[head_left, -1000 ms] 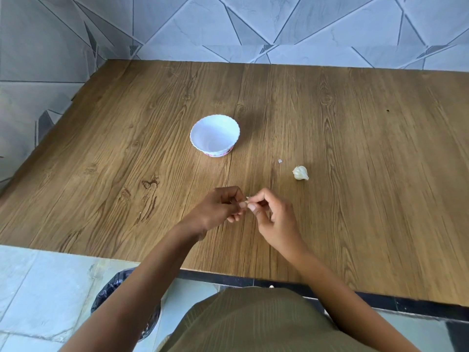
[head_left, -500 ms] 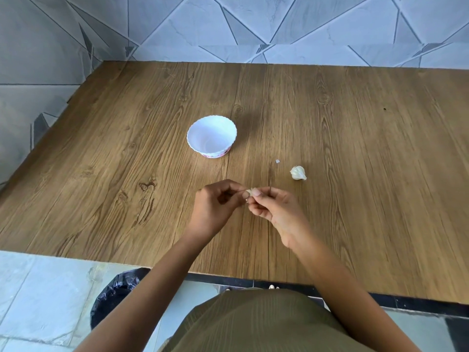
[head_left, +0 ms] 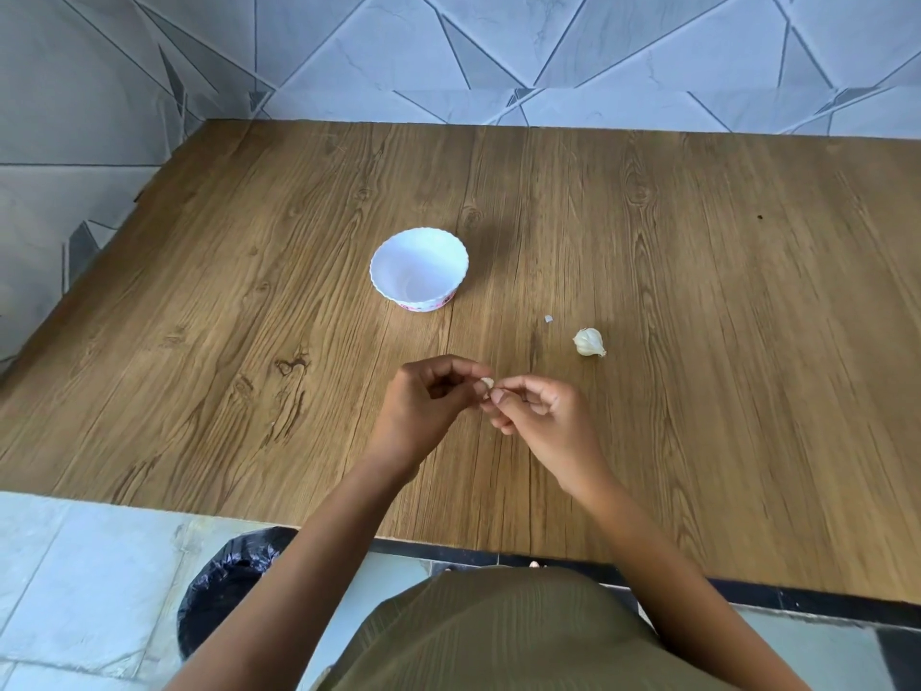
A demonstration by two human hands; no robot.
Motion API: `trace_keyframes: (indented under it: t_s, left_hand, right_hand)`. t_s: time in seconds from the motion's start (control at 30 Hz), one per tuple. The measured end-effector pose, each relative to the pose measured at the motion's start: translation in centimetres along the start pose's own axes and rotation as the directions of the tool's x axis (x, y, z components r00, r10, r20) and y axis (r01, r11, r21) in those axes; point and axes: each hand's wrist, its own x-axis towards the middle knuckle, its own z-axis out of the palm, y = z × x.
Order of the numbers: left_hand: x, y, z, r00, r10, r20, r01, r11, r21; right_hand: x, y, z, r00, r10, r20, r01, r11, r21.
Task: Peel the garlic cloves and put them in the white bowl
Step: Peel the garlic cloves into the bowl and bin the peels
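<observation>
I see the clove (head_left: 487, 382) pinched between the curled fingers of the left hand (head_left: 428, 406) and right hand (head_left: 543, 416), above the table (head_left: 747, 291) toward its near edge, with the bowl (head_left: 398, 261) just beyond, toward the far edge, nearer the left hand.

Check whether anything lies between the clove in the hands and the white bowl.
Nothing visible does. The left hand and right hand pinch the garlic clove; bare table runs from it to the white bowl. The garlic bulb lies farther right.
</observation>
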Motion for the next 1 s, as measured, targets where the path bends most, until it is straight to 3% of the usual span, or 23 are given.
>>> trace_keyframes:
  t_s: [0.2, 0.37, 0.6, 0.8, 1.0]
  left_hand:
    - [0.0, -0.1, -0.4, 0.998, 0.045, -0.033, -0.039, 0.986, 0.163]
    - [0.0, 0.0, -0.6, 1.0, 0.004, 0.018, -0.004, 0.999, 0.041]
    - [-0.3, -0.2, -0.5, 0.999, -0.027, 0.036, 0.029, 0.998, -0.058]
    - [-0.5, -0.4, -0.4, 0.997, -0.068, 0.046, 0.073, 0.99, -0.117]
    - [-0.2, -0.4, -0.8, 0.941, -0.305, 0.145, 0.337, 0.873, -0.352]
  right_hand:
    - [0.5, -0.4, -0.3, 0.986, 0.166, 0.015, -0.166, 0.966, 0.2]
    - [1.1, -0.7, -0.4, 0.963, 0.262, 0.061, -0.269, 0.935, 0.233]
    - [1.0, -0.8, -0.1, 0.985, 0.17, 0.024, -0.171, 0.971, 0.165]
    - [0.9, -0.3, 0.3, 1.0, 0.012, -0.024, -0.012, 0.999, -0.036]
    - [1.0, -0.1, 0.2, 0.993, 0.104, 0.049, -0.109, 0.988, 0.111]
